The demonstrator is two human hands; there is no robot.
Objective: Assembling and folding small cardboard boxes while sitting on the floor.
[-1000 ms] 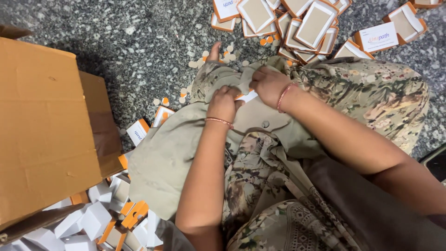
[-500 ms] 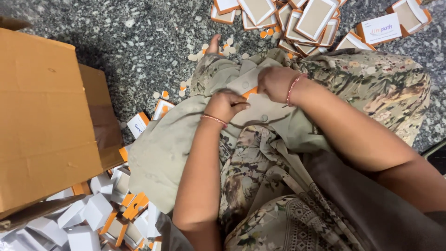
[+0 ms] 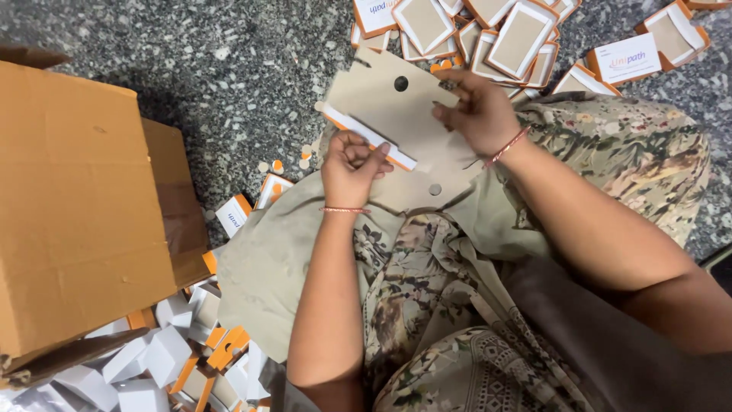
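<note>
Carton blank (image 3: 396, 114): now unfolded flat, raised off lap; left hand (image 3: 352, 164) and right hand (image 3: 476, 111) lifted, spread apart.

Both forearms reach up the frame from the lower edge to its upper middle; the left hand (image 3: 352, 166) is curled, thumb and fingers pinched together; the right hand (image 3: 479, 113), just beside it, bends at the wrist, fingers closed in a grip.

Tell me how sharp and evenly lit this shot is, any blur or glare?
Head view: soft, even light, no glare; the flat cardboard blank and both hands, left hand and right hand, look sharp; a dark shadow lies beside the large carton.
</note>
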